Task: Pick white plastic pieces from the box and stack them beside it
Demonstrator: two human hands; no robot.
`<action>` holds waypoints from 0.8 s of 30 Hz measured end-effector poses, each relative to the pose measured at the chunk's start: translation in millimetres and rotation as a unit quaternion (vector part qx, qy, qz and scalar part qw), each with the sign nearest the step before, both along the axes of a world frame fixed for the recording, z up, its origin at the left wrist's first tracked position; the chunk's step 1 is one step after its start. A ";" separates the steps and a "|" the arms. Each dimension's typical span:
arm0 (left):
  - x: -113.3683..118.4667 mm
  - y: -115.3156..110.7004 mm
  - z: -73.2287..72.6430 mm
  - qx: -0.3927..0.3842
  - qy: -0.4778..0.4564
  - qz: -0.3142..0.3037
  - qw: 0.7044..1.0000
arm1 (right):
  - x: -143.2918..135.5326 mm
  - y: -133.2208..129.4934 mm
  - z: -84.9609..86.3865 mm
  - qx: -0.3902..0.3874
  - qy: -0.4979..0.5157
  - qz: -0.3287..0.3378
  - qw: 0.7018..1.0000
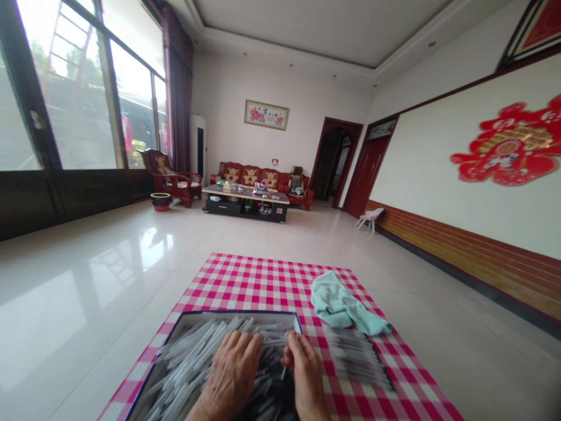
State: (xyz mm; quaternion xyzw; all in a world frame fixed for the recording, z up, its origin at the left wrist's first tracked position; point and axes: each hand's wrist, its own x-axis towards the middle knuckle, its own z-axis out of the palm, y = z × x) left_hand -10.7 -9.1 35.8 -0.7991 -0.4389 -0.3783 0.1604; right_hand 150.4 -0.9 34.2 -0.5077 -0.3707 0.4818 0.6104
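Seemingly partway: left hand (234, 365) and right hand (304, 371) pinch a thin clear plastic tube (274, 340); one row (357, 358) aligned, a heap (188, 365) loose.

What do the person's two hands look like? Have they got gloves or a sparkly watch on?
They're ordinary hands with no gloves. The left hand shows its knuckles and a bare wrist, with no watch. The right hand is bare too. No rings, bracelets or sleeves show on either one. The nails are too small and blurry to tell much about.
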 end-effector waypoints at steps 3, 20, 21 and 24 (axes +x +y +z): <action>-2.7 3.8 -3.6 -0.004 -0.010 -0.006 1.000 | 0.9 0.3 -0.4 -0.012 0.035 -0.013 0.999; -8.4 5.5 -6.7 -0.015 -0.051 -0.066 0.996 | 95.8 -18.4 47.2 0.143 -0.253 -0.046 0.956; -8.1 5.9 -7.2 -0.015 -0.051 -0.066 0.996 | 113.4 -19.4 40.5 0.158 -0.316 -0.047 0.934; -7.0 6.3 -8.1 -0.023 -0.051 -0.064 0.996 | 157.1 -25.0 4.0 0.191 -0.498 -0.042 0.845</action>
